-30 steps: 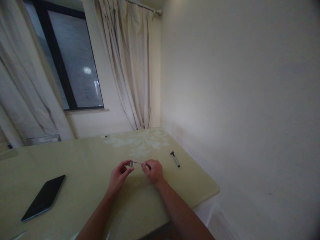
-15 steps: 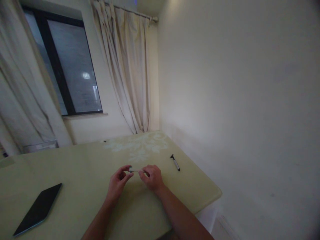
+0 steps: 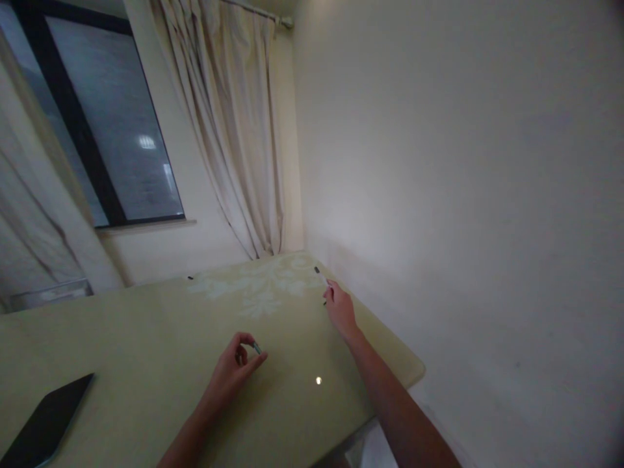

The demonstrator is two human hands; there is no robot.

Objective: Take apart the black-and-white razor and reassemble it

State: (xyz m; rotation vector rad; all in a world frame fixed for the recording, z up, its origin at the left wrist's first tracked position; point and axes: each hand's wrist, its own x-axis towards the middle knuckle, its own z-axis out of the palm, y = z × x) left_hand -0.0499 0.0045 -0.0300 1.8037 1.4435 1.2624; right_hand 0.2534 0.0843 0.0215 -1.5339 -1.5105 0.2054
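Observation:
My left hand (image 3: 233,367) hovers just above the pale green table (image 3: 146,351), thumb and forefinger pinched on a small grey piece (image 3: 257,349). My right hand (image 3: 338,311) is stretched out to the table's far right edge by the wall. It is closed on a thin pale stick with a dark tip (image 3: 319,274) that points up and away. Just under its fingers peeks the black end of a razor (image 3: 324,302) lying on the table; the rest of it is hidden by the hand.
A dark phone (image 3: 43,422) lies at the table's near left. A tiny dark item (image 3: 190,277) sits near the far edge. Window and curtains (image 3: 234,130) stand behind; a bare wall (image 3: 439,195) runs along the right. A light spot (image 3: 318,380) glints on the table.
The hands were joined on one thin item at the table's middle. They have come apart: the left kept the small grey piece, the right carried the stick out to the razor by the wall.

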